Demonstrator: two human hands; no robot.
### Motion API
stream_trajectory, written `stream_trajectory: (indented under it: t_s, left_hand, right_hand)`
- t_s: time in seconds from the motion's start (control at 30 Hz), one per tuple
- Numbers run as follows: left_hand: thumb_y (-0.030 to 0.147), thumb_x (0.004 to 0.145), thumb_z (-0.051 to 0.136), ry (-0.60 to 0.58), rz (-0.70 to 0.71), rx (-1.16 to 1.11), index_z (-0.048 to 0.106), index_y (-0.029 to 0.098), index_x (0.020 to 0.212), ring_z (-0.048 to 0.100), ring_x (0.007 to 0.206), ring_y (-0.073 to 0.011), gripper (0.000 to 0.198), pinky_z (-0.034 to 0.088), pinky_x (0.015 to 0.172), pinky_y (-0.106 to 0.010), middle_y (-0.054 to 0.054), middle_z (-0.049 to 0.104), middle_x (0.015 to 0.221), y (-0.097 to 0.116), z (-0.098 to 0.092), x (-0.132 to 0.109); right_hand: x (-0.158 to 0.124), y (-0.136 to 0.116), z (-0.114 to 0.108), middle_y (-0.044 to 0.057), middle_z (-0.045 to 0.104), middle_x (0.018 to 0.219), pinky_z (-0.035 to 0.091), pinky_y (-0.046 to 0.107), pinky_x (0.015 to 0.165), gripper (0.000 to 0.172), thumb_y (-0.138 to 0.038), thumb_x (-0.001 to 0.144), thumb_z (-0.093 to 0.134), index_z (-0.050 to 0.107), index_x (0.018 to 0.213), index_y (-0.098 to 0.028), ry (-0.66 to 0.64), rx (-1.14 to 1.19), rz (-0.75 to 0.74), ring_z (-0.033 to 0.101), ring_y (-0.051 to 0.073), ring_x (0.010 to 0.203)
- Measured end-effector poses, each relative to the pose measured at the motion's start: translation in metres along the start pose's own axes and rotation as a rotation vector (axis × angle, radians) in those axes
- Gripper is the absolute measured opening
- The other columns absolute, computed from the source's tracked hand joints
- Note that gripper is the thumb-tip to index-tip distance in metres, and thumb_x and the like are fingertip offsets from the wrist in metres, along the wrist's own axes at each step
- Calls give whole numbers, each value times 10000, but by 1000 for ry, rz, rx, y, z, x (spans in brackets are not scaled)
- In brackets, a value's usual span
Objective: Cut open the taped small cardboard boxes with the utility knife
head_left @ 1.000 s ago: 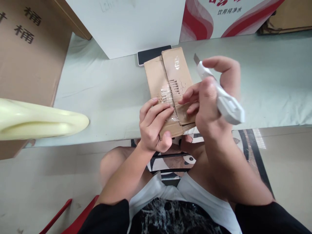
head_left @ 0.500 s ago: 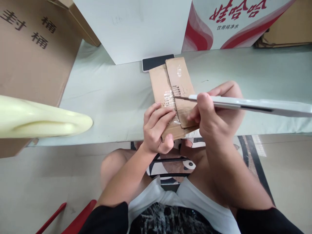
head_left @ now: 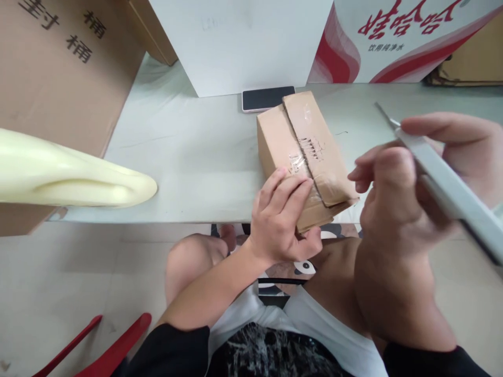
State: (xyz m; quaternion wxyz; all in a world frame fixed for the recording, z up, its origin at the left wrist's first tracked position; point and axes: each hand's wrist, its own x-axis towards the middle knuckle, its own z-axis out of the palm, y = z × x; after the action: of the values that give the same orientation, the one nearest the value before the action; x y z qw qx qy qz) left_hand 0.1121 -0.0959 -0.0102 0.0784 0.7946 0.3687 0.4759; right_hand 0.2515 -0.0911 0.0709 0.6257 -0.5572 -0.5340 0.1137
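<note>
A small brown cardboard box (head_left: 318, 125) rests tilted on the pale green cloth. Torn marks and clear tape run along the seam of its top. My left hand (head_left: 285, 217) grips its near left corner, fingers lying across the top and thumb by the near side. To the right of the box, my right hand (head_left: 408, 193) is closed round a long white-and-grey tool (head_left: 436, 165) with a thin pointed tip. That tip points up and left, clear of the cardboard. Motion blurs the hand and tool; the tool's exact kind is unclear.
Behind the box lies a phone (head_left: 267, 98) against a white carton (head_left: 243, 47). A pale yellow, smooth, rounded object (head_left: 78, 173) juts in from the left, before a large brown carton (head_left: 78, 89). The cloth-covered table (head_left: 188, 173) ends just in front of me.
My right hand has pulled the tool away from the seam, to the right, and turned its tip upward. The box has tipped, showing more of its left side; my left hand stays on it.
</note>
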Motion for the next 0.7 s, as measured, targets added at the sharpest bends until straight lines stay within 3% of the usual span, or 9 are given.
stream_trajectory:
  t_s: [0.1, 0.2, 0.27, 0.37, 0.47, 0.53, 0.7]
  left_hand:
    - [464, 841, 507, -21, 12, -31, 566, 132, 1391, 540, 1390, -373, 646, 425, 1209, -554, -156, 679, 1323, -2, 0, -1]
    - [439, 808, 518, 0, 63, -87, 570, 151, 1362, 579, 1350, -357, 626, 455, 1193, -538, -135, 699, 1286, -9, -1, -2]
    - [451, 811, 541, 27, 105, -110, 588, 167, 1322, 586, 1339, -350, 586, 475, 1177, -529, -124, 710, 1273, -14, 0, -3]
    - [494, 835, 554, 25, 129, -88, 619, 175, 1288, 563, 1361, -353, 558, 480, 1167, -527, -126, 712, 1287, -18, 2, -3]
    - [518, 856, 534, -1, 123, -64, 628, 164, 1303, 575, 1360, -349, 578, 476, 1165, -516, -132, 712, 1297, -17, 3, -4]
    - [545, 875, 500, -6, 123, -51, 618, 179, 1322, 585, 1363, -340, 589, 474, 1165, -510, -123, 713, 1307, -17, 3, -5]
    - [545, 895, 478, 9, 113, -61, 617, 202, 1323, 593, 1361, -328, 566, 472, 1169, -508, -110, 713, 1316, -16, 6, -5]
  right_hand:
    - [4, 4, 2, -47, 570, 559, 341, 295, 408, 119, -278, 856, 770, 659, 874, -237, 122, 12, -87, 607, 160, 485]
    - [9, 4, 3, -61, 481, 449, 239, 293, 392, 184, -247, 840, 714, 618, 685, -221, 112, 4, -145, 454, 108, 366]
    - [9, 3, 2, -55, 466, 430, 243, 291, 393, 219, -267, 884, 643, 662, 674, -207, 49, 42, -98, 427, 101, 350]
    - [5, 0, -2, -12, 615, 536, 333, 293, 384, 280, -351, 963, 557, 766, 835, -214, -99, 107, 9, 535, 135, 407]
    - [-1, -2, -5, -5, 700, 672, 404, 300, 439, 240, -378, 970, 573, 761, 887, -253, -248, 20, 56, 581, 140, 488]
    - [-3, -1, -6, -25, 660, 642, 396, 299, 463, 201, -367, 939, 625, 708, 799, -250, -285, -88, 50, 545, 130, 498]
    - [1, 3, -7, -47, 509, 505, 298, 278, 408, 319, -261, 929, 596, 555, 614, -228, -285, -185, 49, 429, 112, 431]
